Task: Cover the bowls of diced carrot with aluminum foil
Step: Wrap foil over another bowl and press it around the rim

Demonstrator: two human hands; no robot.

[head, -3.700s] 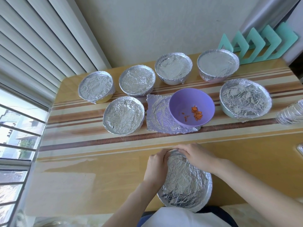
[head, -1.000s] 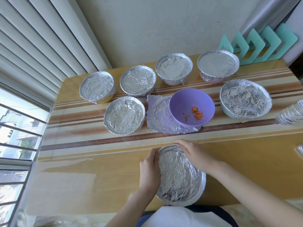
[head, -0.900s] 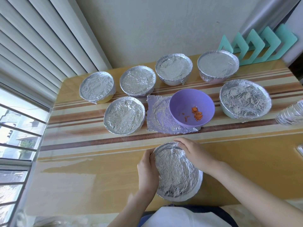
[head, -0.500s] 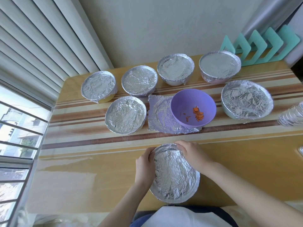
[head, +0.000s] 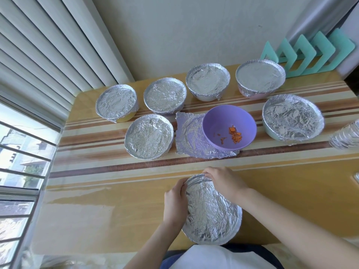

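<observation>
Head view: the foil-topped bowl (head: pixel 211 216) sits right in front of me at the near edge of the table (head: pixel 97 210), and both my hands are on its rim. My left hand (head: pixel 174 202) curls round the left side, fingers pinching the foil edge down. My right hand (head: pixel 225 183) curls over the far rim, fingertips crimping the foil there, close beside the left. I judge this step to be sealing the edge. To do it well I should work round the rim in short pinches. One hand braces the bowl so it does not slide on the glossy top while the other folds the foil under the lip. I should press gently, since thin foil is likely to tear where it is creased hard. The near-right rim looks flared and loose, so it wants attention next. Beyond, the purple bowl (head: pixel 229 127) with its diced carrot (head: pixel 235 134) stands uncovered on a loose foil sheet (head: pixel 190 136), among other wrapped bowls (head: pixel 148 136). That one, I reckon, is left to do.
</observation>
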